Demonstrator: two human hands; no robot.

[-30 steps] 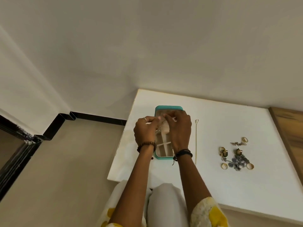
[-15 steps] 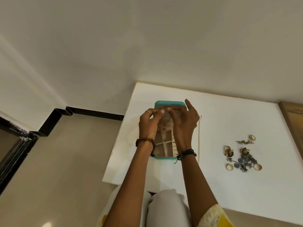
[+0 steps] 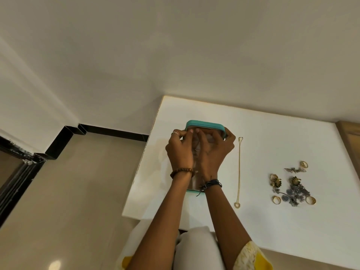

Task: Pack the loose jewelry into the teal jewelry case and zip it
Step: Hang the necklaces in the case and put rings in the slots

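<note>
The teal jewelry case (image 3: 204,123) lies open on the white table (image 3: 272,133), its lid at the far end and its trays mostly hidden by my wrists. My left hand (image 3: 179,149) and my right hand (image 3: 214,151) are side by side over the lid. Their fingertips pinch a thin necklace at the lid's upper inner edge. A small pendant (image 3: 195,150) hangs between the palms. A gold chain (image 3: 239,172) with a heart pendant lies straight on the table just right of the case.
A heap of loose jewelry (image 3: 292,190) with earrings, blue flower pieces and gold rings (image 3: 276,199) sits at the right. A wooden surface (image 3: 350,137) borders the table's right edge. My lap (image 3: 196,248) is under the table's near edge; floor lies to the left.
Both hands moved from the case's middle up to the lid's top edge. My right hand's fingers, spread half a second ago, are now curled. The view tilted slightly.
</note>
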